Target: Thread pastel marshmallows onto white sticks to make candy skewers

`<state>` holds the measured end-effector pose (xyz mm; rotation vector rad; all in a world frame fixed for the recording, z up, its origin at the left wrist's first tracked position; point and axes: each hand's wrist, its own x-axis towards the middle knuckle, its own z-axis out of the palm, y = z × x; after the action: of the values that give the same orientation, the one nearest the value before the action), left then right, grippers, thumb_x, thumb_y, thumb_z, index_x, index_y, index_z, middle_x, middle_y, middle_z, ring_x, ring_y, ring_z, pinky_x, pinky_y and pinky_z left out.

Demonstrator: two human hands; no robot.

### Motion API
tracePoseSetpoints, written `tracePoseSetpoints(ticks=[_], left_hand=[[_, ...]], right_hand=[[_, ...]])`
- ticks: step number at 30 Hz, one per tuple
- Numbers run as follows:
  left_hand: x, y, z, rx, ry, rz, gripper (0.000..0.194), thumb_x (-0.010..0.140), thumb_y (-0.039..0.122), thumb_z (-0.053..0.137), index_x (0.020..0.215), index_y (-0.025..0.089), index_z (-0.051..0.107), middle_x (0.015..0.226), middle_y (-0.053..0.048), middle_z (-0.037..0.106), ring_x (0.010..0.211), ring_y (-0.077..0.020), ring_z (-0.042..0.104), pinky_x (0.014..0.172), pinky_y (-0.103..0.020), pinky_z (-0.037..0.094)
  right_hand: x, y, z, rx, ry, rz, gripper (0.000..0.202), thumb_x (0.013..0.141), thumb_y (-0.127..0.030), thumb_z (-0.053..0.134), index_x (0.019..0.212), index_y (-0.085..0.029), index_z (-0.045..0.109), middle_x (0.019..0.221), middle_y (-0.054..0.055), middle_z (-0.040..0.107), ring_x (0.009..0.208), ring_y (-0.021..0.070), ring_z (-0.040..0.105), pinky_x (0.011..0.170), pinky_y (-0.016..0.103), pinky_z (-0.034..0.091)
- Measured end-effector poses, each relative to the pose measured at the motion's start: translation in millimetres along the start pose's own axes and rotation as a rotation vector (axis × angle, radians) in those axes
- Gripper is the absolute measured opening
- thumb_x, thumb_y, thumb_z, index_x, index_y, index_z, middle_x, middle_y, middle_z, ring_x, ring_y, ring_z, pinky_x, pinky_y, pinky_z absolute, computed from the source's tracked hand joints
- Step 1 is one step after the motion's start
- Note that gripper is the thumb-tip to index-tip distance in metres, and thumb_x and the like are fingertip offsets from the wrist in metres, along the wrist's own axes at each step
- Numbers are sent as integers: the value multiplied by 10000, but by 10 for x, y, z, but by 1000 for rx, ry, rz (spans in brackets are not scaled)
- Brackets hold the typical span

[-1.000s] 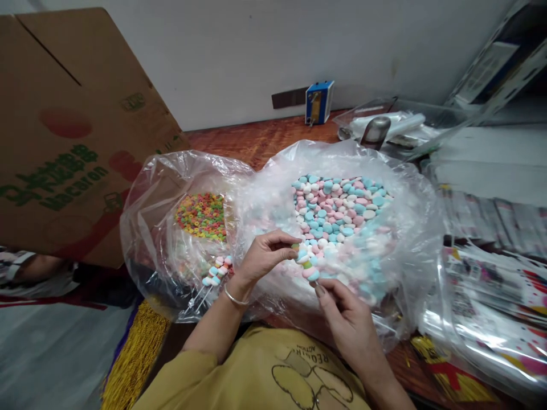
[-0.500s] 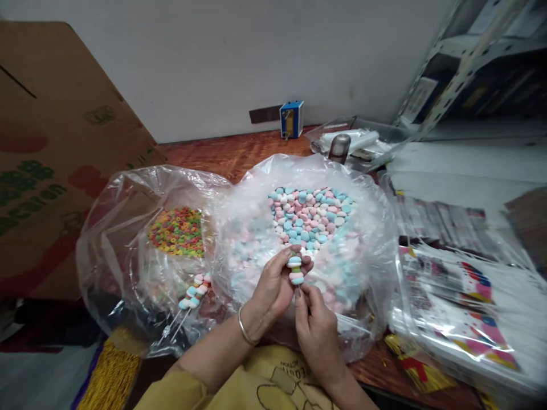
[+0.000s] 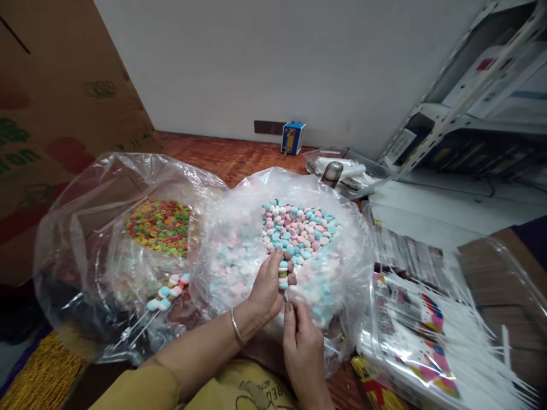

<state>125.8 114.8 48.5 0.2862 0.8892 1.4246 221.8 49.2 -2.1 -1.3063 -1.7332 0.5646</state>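
My left hand (image 3: 265, 287), with a bangle at the wrist, has its fingers closed around a candy skewer (image 3: 282, 274). The skewer stacks pastel blue, white and pink marshmallow-like pieces with a yellow-green layer between them. Just below, my right hand (image 3: 302, 344) pinches the skewer's stick between thumb and fingers. Both hands are over a clear plastic bag (image 3: 350, 228) full of pink, blue and white candies (image 3: 299, 228). Two finished-looking candy skewers (image 3: 168, 293) with white sticks lie to the left, on another clear bag (image 3: 81, 228) that holds colourful ring-shaped pieces (image 3: 159, 225).
A large cardboard box (image 3: 64, 114) stands at the left. Along the wall are a small blue box (image 3: 293, 138) and a clear tray (image 3: 363, 176) with rolls. To the right, a clear bin (image 3: 367, 319) holds printed wrappers and white sticks, below a metal shelf (image 3: 444, 122).
The head view has turned, so the bags and skewers appear farther left and the right-hand bin shows more. Both hands keep hold of the candy skewer.
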Motion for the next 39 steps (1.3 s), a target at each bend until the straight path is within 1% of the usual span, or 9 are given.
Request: tracePoseSetpoints(ticks=[4,10,14,16,20,25,32,36,39], left_hand=[[14,-110,-16,48,5,-13,534,772,653,755,903,188,528,714,53,519,494,-31,440,468,-156,291],[8,-250,-48,86,-2,-41,551,778,686,736,903,202,503,729,54,517,509,-35,423,489,-158,329],[243,-149,-122,243,-21,-17,567,859,742,590,994,192,569,843,-21,621,600,-91,541,524,-196,397],[493,0,-167,469,-40,143,534,955,688,465,1099,193,607,955,-65,666,720,-139,616,631,-250,486],[1062,289,-204,1301,-91,563,149,962,251,575,1023,194,699,1089,-93,682,1031,-218,634,944,-344,485],[1353,302,-186,1972,-48,514,169,908,166,615,1020,198,737,1145,-114,646,987,-255,637,824,-348,478],[1345,161,-263,1871,9,722,148,897,138,600,1027,206,620,1088,-84,645,1000,-228,599,824,-327,445],[1461,91,-175,1760,105,721,59,900,181,626,902,197,569,995,-82,633,920,-216,578,801,-325,429],[1481,74,-109,1711,59,686,113,852,160,663,851,195,556,949,-73,634,872,-207,573,763,-316,416]], right_hand=[[-47,46,29,-55,-23,16,311,1075,-338,381,964,-204,638,769,65,742,600,211,700,516,271,450],[61,63,83,-6,-19,46,267,1059,-328,388,945,-213,601,778,71,726,660,225,697,557,282,461],[145,111,53,103,3,105,262,1042,-347,421,978,-201,628,831,66,735,698,207,686,612,273,494],[165,152,-2,127,41,160,278,1034,-382,445,1003,-189,643,793,47,720,639,190,655,578,261,479],[174,221,-113,143,76,248,327,1022,-450,477,978,-180,656,681,8,663,498,155,550,487,243,415],[205,260,-124,189,75,265,342,1013,-467,484,937,-186,663,626,-9,634,463,145,525,453,232,389],[210,362,-154,227,47,291,342,1009,-457,488,948,-177,676,633,8,677,508,166,618,490,233,450],[171,424,-191,237,36,327,344,1012,-466,496,982,-176,678,645,21,704,542,182,669,516,238,483],[151,450,-192,247,33,330,343,1013,-466,494,990,-180,681,651,24,715,551,187,681,523,242,488]])
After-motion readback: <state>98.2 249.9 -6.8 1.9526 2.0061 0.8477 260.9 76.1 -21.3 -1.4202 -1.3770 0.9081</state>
